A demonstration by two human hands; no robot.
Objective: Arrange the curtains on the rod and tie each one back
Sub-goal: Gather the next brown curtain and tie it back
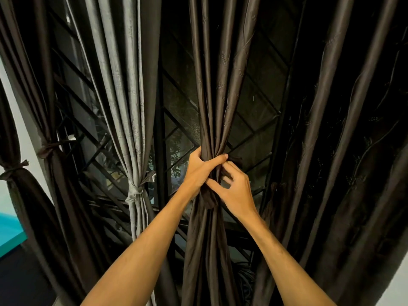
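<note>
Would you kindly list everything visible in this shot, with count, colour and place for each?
Tied dark brown curtains: two, dark brown, far left, each cinched with a brown tie.
Grey curtain: one, silvery grey, left of centre, cinched with a grey tie.
Gathered brown curtain: one, dark brown, centre, bunched in the hands.
Loose brown curtain: at least one, dark brown, right side, hanging untied.
Window grille: one, black, behind the curtains, with foliage faintly visible through it.
Turquoise surface: one, turquoise, lower left edge; what it is I cannot tell.
Left hand: one, centre, clasping the gathered curtain.
Right hand: one, centre, fingers working at dark fabric at the gather.
</note>
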